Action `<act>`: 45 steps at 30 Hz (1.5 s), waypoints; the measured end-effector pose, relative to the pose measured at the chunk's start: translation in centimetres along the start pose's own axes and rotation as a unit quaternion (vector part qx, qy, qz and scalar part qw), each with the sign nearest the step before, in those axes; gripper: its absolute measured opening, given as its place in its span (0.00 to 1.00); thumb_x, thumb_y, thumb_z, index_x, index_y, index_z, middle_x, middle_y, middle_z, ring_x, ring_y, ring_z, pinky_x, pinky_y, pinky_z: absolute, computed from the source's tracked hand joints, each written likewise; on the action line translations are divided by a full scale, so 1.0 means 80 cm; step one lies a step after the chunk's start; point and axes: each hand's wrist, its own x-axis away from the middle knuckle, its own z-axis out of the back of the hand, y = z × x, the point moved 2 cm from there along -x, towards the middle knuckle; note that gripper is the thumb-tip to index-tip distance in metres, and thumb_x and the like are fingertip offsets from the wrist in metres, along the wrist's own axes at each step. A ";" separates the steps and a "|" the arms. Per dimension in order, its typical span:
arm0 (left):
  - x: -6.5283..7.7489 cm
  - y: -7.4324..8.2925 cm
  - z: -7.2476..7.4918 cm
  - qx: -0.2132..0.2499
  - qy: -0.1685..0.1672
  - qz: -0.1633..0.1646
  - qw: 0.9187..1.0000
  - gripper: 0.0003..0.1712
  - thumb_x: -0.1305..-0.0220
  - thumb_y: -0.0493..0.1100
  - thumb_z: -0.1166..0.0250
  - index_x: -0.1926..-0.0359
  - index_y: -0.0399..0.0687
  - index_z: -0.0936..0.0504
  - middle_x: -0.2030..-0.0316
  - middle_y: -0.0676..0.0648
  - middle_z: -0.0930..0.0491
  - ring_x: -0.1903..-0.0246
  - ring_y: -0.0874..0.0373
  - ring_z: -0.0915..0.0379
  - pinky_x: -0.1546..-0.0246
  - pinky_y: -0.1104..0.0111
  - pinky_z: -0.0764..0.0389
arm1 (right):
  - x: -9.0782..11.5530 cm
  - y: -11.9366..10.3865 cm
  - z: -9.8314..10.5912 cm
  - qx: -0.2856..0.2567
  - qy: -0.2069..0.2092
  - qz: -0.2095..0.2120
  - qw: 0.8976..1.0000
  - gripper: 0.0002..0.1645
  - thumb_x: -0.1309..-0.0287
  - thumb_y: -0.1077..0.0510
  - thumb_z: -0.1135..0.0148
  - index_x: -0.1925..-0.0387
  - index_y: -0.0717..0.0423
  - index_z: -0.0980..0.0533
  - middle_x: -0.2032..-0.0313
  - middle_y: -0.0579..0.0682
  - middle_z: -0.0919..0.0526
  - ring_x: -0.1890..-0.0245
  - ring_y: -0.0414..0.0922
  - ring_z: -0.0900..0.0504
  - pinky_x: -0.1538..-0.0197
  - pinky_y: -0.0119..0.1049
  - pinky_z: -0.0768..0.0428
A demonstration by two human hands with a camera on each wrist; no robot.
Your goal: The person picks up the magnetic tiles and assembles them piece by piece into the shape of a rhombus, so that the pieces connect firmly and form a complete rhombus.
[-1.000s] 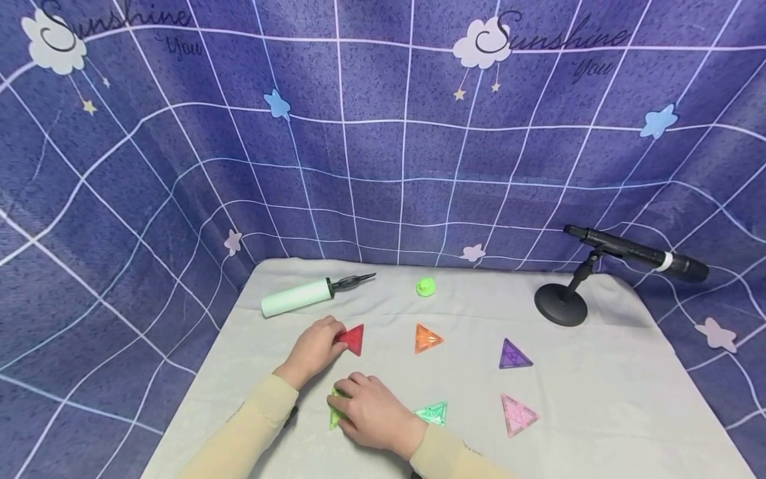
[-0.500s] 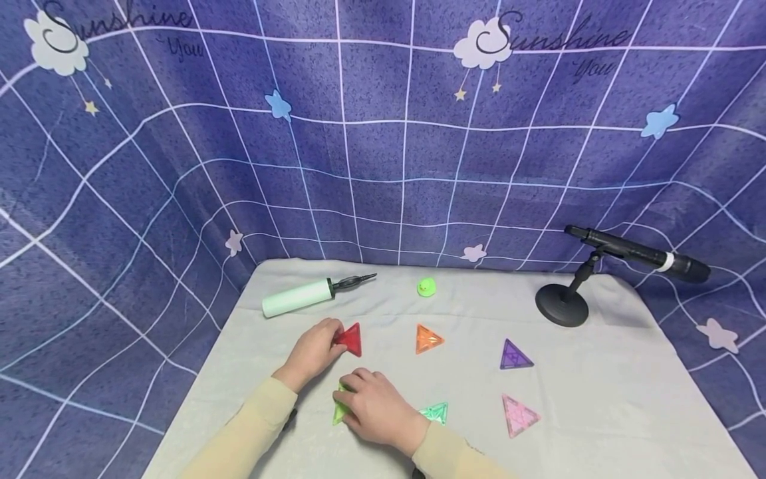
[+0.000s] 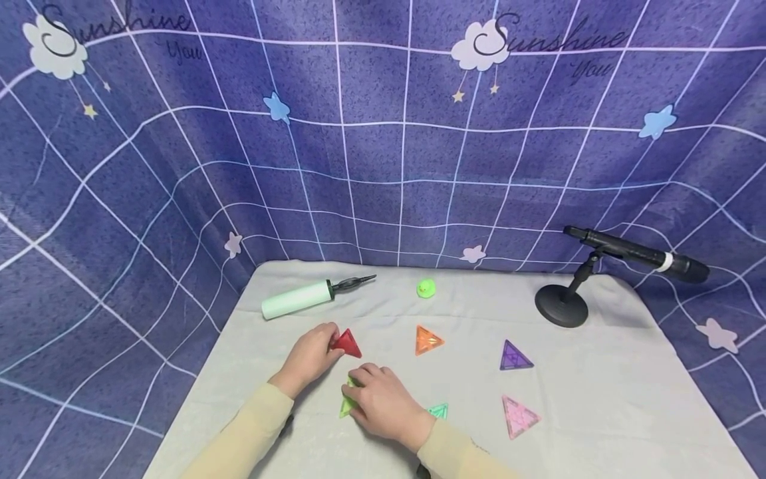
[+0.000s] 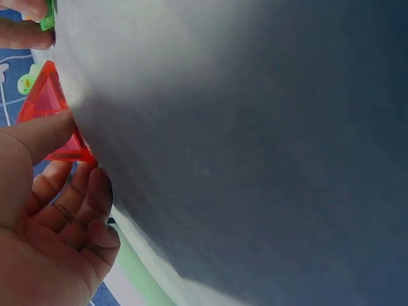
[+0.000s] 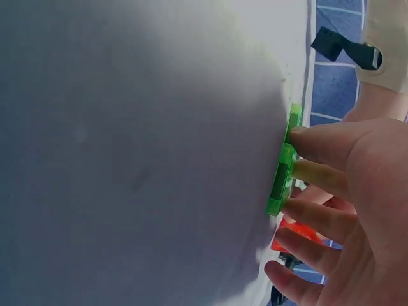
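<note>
My left hand [image 3: 308, 356] pinches a red translucent triangular tile [image 3: 348, 343] at its left side. In the left wrist view the thumb lies over one face of that red tile [image 4: 48, 95], with fingers under its lower edge. Nearer to me, my right hand [image 3: 385, 406] holds a lime-green triangular tile [image 3: 347, 404] on the cloth, partly hidden by the fingers. The right wrist view shows this green tile [image 5: 280, 172] edge-on at the thumb and fingertips. A teal triangular tile [image 3: 439, 410] peeks out beside the right wrist, partly covered.
An orange tile [image 3: 428, 340], a purple tile [image 3: 514, 356] and a pink tile [image 3: 518, 417] lie apart to the right. Behind stand a pale green hand pump [image 3: 299, 299], a small green duck [image 3: 426, 288] and a black microphone [image 3: 634, 253] on a stand.
The red tile has turned in my left fingers, so a corner now points away from me. My right hand has slid the lime-green tile slightly right and away from me.
</note>
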 end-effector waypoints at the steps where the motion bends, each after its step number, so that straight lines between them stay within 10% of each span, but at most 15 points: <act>1: 0.001 0.000 0.000 -0.001 0.001 -0.001 1.000 0.18 0.42 0.38 0.21 0.66 0.47 0.25 0.74 0.54 0.31 0.75 0.59 0.35 0.70 0.62 0.29 | 0.000 0.001 0.000 0.004 -0.002 -0.002 1.000 0.17 0.37 0.46 0.28 0.49 0.43 0.14 0.46 0.46 0.19 0.44 0.45 0.22 0.53 0.41 0.22; 16: 0.011 0.009 -0.002 -0.059 -0.022 0.021 0.998 0.05 0.34 0.41 0.27 0.62 0.49 0.17 0.70 0.53 0.22 0.70 0.59 0.24 0.63 0.59 0.19 | 0.000 0.022 -0.004 -0.002 0.005 -0.023 1.000 0.18 0.39 0.44 0.26 0.49 0.43 0.13 0.43 0.46 0.16 0.44 0.47 0.21 0.52 0.44 0.21; 45: 0.034 0.030 -0.003 -0.050 0.016 -0.029 0.998 0.10 0.39 0.37 0.27 0.72 0.49 0.22 0.79 0.55 0.30 0.81 0.61 0.36 0.77 0.63 0.31 | -0.014 0.045 -0.010 0.008 -0.024 -0.056 0.998 0.20 0.37 0.42 0.27 0.46 0.41 0.13 0.39 0.47 0.17 0.43 0.46 0.21 0.51 0.44 0.21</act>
